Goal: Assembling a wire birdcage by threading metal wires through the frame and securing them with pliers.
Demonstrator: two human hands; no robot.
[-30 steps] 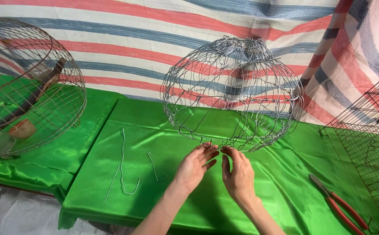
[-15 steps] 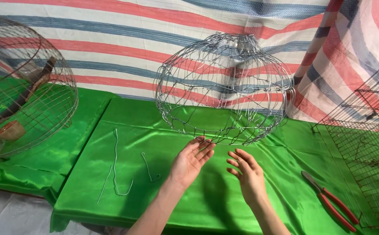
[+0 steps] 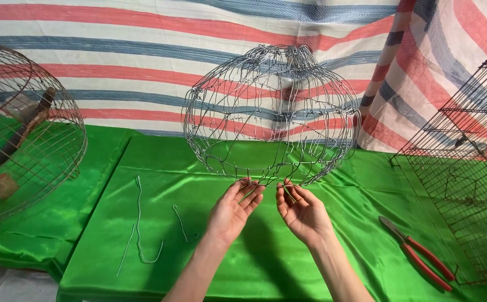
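A round dome-shaped wire cage frame [image 3: 271,112] stands on green satin cloth [image 3: 159,168] in the middle of the view. My left hand [image 3: 233,211] is palm up just under the frame's lower rim, fingertips touching the bottom wires. Beside it, my right hand [image 3: 300,210] is also palm up, its fingers pinching at the same rim. Neither hand grips the frame as a whole.
Bent wire pieces [image 3: 140,223] and a small wire hook [image 3: 183,223] lie on the cloth at left. Red-handled pliers [image 3: 419,260] lie at right. A second round wire cage [image 3: 20,134] sits far left, a flat-sided wire cage [image 3: 467,168] far right. A striped tarp [image 3: 143,56] hangs behind.
The wire frame has been raised and tipped a little, its rim now resting on my fingertips. Both hands turned palm up and came closer together under the rim.
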